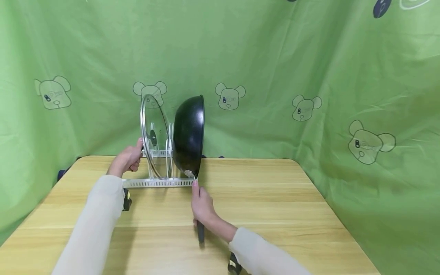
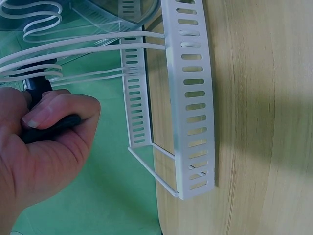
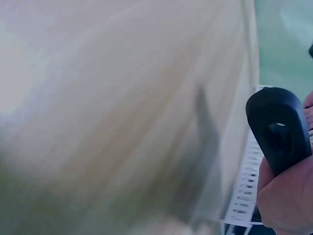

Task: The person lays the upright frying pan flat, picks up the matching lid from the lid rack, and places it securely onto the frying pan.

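A white rack (image 1: 156, 183) (image 2: 193, 107) stands at the back left of the table. The glass lid (image 1: 156, 152) is upright in it, and the left hand (image 1: 128, 158) (image 2: 54, 137) grips the lid's black knob (image 2: 51, 129) from the left side. To the right, a black wok (image 1: 187, 133) stands on its side at the rack's right end, its hollow side turned right. The right hand (image 1: 203, 204) (image 3: 288, 196) is curled round the wok's handle (image 1: 201, 232) (image 3: 279, 129), whose end sticks out below the hand.
Wooden table (image 1: 268, 202) extends to the right and in front of the rack. A green cloth (image 1: 268, 57) with bear-head outlines hangs behind and at both sides. Dark straps are visible beneath both wrists.
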`<state>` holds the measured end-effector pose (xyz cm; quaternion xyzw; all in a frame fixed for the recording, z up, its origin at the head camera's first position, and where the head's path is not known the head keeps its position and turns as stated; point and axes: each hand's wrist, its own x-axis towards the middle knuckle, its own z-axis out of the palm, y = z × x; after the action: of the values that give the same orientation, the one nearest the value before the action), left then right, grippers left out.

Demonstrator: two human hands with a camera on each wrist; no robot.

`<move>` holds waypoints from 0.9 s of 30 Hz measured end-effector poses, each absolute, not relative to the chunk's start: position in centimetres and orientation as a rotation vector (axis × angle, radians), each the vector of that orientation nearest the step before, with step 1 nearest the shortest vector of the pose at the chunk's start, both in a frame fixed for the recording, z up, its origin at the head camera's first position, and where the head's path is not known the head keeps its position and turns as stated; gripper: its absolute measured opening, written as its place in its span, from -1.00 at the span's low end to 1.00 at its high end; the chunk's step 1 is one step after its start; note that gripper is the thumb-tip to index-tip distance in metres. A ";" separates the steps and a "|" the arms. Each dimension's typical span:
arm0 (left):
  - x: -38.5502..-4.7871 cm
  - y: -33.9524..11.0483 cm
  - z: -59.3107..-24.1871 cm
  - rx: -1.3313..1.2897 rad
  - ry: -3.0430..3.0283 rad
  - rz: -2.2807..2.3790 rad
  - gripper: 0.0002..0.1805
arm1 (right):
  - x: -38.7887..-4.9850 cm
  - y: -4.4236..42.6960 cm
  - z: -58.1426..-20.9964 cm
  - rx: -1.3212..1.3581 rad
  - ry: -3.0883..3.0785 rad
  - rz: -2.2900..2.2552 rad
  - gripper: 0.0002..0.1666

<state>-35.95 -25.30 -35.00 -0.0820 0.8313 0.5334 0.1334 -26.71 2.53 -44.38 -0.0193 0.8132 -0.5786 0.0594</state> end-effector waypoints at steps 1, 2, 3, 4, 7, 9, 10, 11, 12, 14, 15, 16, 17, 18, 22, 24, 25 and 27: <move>-36.0 -25.3 -35.0 -0.238 2.411 1.548 -0.26 | -26.6 2.6 -44.0 -0.052 2.449 -1.748 -0.23; -36.0 -25.3 -35.0 -0.238 2.410 1.548 -0.26 | -26.5 2.7 -43.7 -0.047 2.431 -1.752 -0.23; -36.0 -25.3 -35.0 -0.238 2.410 1.550 -0.26 | -26.4 2.8 -43.4 -0.047 2.411 -1.757 -0.23; -36.0 -25.3 -35.0 -0.234 2.409 1.553 -0.26 | -26.3 2.9 -43.0 -0.049 2.385 -1.768 -0.23; -35.9 -25.3 -35.0 -0.223 2.406 1.557 -0.27 | -25.9 3.2 -41.8 -0.049 2.287 -1.813 -0.18; -35.9 -25.4 -35.0 -0.215 2.402 1.561 -0.27 | -25.8 3.5 -41.1 -0.040 2.221 -1.839 -0.17; -35.8 -25.4 -35.0 -0.212 2.399 1.562 -0.27 | -25.7 3.6 -40.8 -0.033 2.186 -1.853 -0.18; -35.9 -25.4 -35.0 -0.210 2.396 1.562 -0.27 | -25.7 3.7 -40.5 -0.025 2.155 -1.865 -0.19; -35.9 -25.4 -35.1 -0.209 2.395 1.560 -0.27 | -25.6 3.8 -40.2 -0.021 2.128 -1.873 -0.20; -36.0 -25.4 -35.2 -0.211 2.389 1.560 -0.27 | -25.6 4.0 -39.7 -0.011 2.085 -1.887 -0.23; -36.1 -25.4 -35.3 -0.211 2.385 1.561 -0.27 | -25.5 4.1 -39.5 -0.008 2.067 -1.893 -0.24; -36.1 -25.4 -35.3 -0.213 2.384 1.561 -0.27 | -25.5 4.1 -39.3 -0.004 2.053 -1.898 -0.25; -36.1 -25.4 -35.3 -0.213 2.383 1.560 -0.27 | -25.5 4.1 -39.2 0.001 2.043 -1.900 -0.26; -36.0 -25.4 -35.3 -0.215 2.382 1.560 -0.27 | -25.5 4.2 -39.2 0.009 2.031 -1.903 -0.27; -35.9 -25.3 -35.2 -0.218 2.383 1.563 -0.27 | -25.5 4.1 -39.1 0.028 2.018 -1.910 -0.31; -35.8 -25.3 -35.1 -0.218 2.382 1.566 -0.27 | -25.5 4.0 -39.1 0.022 2.021 -1.909 -0.32; -35.9 -25.3 -35.2 -0.217 2.379 1.571 -0.27 | -25.6 4.0 -39.1 0.014 2.026 -1.908 -0.32; -35.9 -25.3 -35.2 -0.215 2.375 1.581 -0.27 | -25.6 3.9 -39.2 0.001 2.037 -1.904 -0.32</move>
<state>-35.90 -25.29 -35.20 -0.0743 0.8219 0.5471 0.1398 -25.55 3.92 -39.19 0.0002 0.7191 -0.6723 0.1756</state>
